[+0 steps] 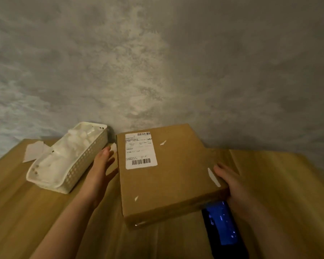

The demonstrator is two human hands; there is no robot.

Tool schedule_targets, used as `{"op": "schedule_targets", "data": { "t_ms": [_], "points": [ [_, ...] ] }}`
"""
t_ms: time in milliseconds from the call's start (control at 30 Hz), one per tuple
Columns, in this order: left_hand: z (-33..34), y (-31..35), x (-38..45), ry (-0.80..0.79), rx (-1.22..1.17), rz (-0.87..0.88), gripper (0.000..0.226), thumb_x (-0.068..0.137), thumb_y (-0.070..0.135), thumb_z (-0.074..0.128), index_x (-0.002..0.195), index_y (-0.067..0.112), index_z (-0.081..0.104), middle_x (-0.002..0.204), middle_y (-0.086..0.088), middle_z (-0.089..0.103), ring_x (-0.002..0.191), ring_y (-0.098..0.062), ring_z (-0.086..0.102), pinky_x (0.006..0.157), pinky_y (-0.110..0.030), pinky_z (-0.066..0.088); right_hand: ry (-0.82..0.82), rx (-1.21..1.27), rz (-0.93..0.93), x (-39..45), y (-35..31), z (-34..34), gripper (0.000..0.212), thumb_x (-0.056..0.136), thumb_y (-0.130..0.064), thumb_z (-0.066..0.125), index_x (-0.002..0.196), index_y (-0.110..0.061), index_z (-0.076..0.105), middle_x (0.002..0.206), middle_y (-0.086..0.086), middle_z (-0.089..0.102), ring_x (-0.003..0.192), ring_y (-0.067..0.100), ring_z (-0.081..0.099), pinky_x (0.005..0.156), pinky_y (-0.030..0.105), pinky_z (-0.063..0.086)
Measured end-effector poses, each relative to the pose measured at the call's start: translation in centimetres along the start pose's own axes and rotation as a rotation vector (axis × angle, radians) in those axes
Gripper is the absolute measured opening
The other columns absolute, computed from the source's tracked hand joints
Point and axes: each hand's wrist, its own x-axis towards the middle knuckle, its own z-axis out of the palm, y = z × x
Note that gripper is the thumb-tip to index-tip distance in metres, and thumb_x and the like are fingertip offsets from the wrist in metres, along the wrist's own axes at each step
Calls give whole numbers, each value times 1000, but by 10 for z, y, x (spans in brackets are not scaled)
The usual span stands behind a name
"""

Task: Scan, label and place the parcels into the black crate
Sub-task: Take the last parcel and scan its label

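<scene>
Cardboard parcel (168, 176), flat, rectangular | right hand (230, 182) grips edge | left hand (101, 165) apart

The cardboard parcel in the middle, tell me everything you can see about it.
The cardboard parcel is a flat, brown rectangular box lying on the wooden table. A white shipping label with two barcodes sits near its far left corner, and small white scraps dot its top. The right hand grips its right edge; the left hand hovers open beside its left edge. Its near right corner overlaps a dark handheld device.

matt cardboard parcel (168, 176), perforated plastic basket (86, 159)
</scene>
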Motion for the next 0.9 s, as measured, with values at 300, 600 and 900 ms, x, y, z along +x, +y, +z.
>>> {"op": "schedule_targets", "data": {
  "t_ms": [300,600,900],
  "points": [
    [-19,-35,-23,-157,133,-40,63,75,71,55,136,59,42,139,30,49,126,3,50,111,-39,38,206,-189,-110,-19,33,60,17,101,-42,42,115,-48,48,102,-26,58,91,-5,57,69,19,43],
    [-28,-48,-27,-140,1,-47,68,76,42,65,138,57,43,144,19,51,132,-16,51,113,-53,36,131,-470,-42,-17,27,66,16,104,-40,35,96,-51,43,94,-30,50,82,-11,49,64,11,36],
    [-29,-49,-25,-149,18,-29,66,78,55,63,139,59,40,145,25,47,135,-13,47,115,-50,33,154,-611,-69,-10,39,43,60,94,-57,44,147,-30,36,138,-13,48,123,9,49,90,24,42]
  ]
}}
